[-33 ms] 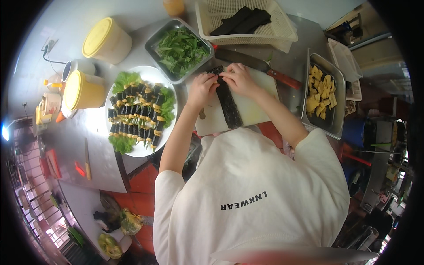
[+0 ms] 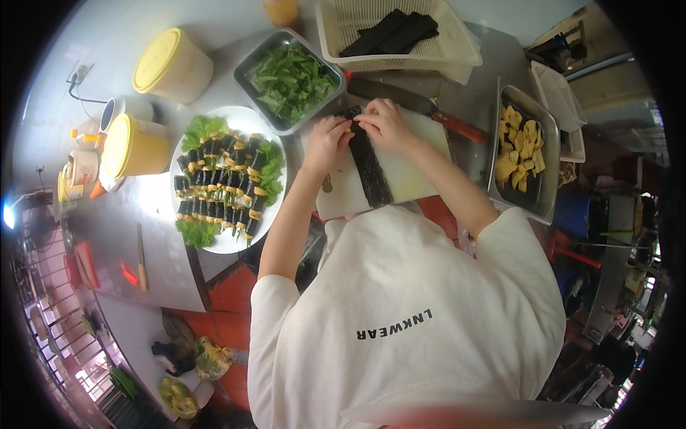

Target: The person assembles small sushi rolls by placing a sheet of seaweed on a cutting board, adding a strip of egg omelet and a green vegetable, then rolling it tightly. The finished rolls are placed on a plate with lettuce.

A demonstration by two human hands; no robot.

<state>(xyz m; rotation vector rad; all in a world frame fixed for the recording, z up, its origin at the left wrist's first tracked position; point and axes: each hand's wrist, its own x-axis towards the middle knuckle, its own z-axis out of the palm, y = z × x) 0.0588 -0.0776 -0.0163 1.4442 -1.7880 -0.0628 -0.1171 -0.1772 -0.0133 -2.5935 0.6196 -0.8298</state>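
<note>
A long strip of dark dried seaweed (image 2: 371, 171) lies lengthwise on the white cutting board (image 2: 421, 168). At its far end both hands work close together, fingertips nearly meeting. My left hand (image 2: 329, 141) has its fingers bent and pressed together at the strip's left edge. My right hand (image 2: 389, 129) pinches at the same end from the right. Whatever small piece sits between the fingertips is mostly hidden. Just beyond the board rests a large knife (image 2: 400, 99) with a wooden handle. On the left, a white plate (image 2: 229, 245) carries rows of tied seaweed rolls (image 2: 218, 179) on lettuce.
A steel tray of green leaves (image 2: 293, 82) stands behind my left hand. Farther back, a cream basket (image 2: 457, 61) holds more seaweed sheets (image 2: 393, 32). Yellow folded pieces (image 2: 518, 150) fill a steel tray (image 2: 547, 204) at right. Yellow-lidded tubs (image 2: 136, 146) stand far left.
My right hand has shifted very slightly away from me at the strip's far end. Everything else looks the same.
</note>
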